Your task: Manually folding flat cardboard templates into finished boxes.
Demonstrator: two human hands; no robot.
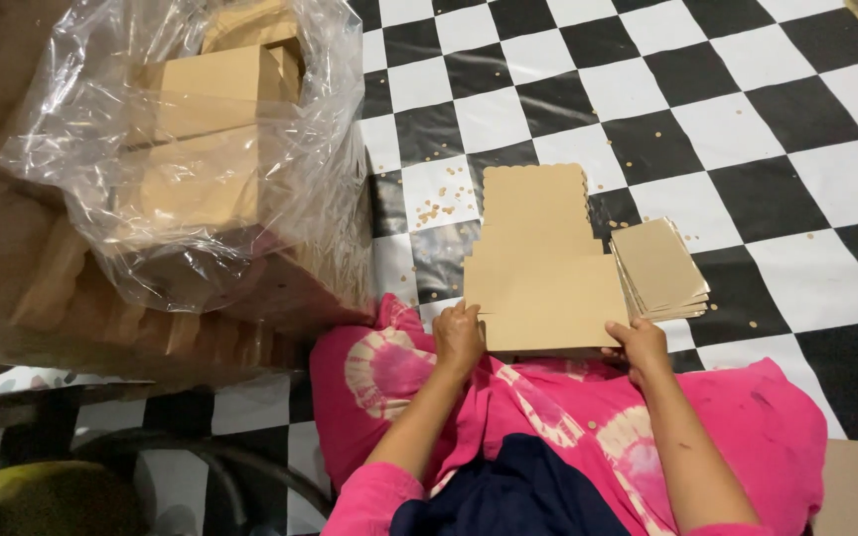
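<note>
Nearest, over the lap in pink tie-dye cloth (548, 417), the left hand (457, 339) is closed on the near left edge of a flat stack of brown cardboard blanks (538, 263), fingers curled over the top sheet. The right hand (638, 344) pinches the stack's near right corner, thumb on top. The stack runs from the knees out onto the black-and-white checkered floor (747, 129). It looks light and fairly stiff, though the thin sheets would likely slide over one another and bend if lifted by one end, so gripping both long edges seems safest. Just right of it, touching, lies a fanned pile of smaller cards (659, 268). Farther left, a clear plastic bag (191, 149) holds folded cardboard boxes (211, 89).
</note>
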